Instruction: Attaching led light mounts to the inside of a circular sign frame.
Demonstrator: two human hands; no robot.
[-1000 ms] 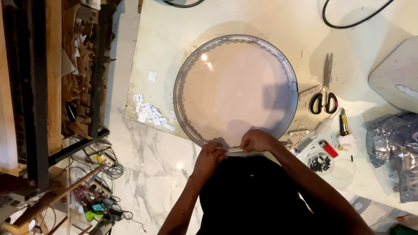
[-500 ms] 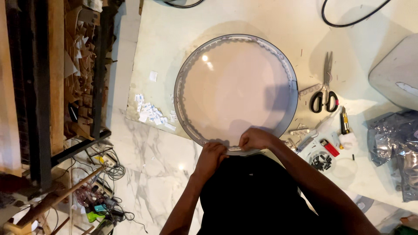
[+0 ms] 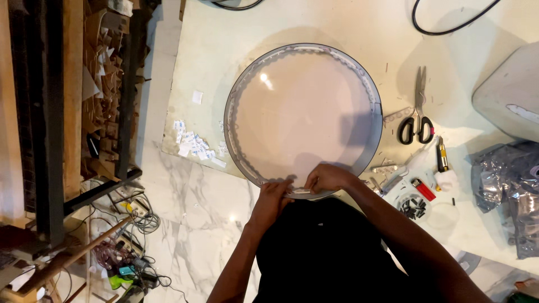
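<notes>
Disc [image 3: 303, 118]: pale pinkish-white, glossy, with grey rim; board [image 3: 224, 50] beneath: cream; floor [image 3: 185, 207]: white marble, grey-veined. Scissors [image 3: 416, 120]: black handles, silver blades; lighter [image 3: 425, 189]: red; cable [image 3: 449, 25]: black; bag [image 3: 508, 191]: silver-grey foil; paper scraps [image 3: 193, 146]: white with blue marks. Shelf [image 3: 67, 90]: brown wood in black frame; garment [image 3: 325, 252]: black.

Left hand [image 3: 271, 199], right hand [image 3: 327, 178], fingertips together
</notes>
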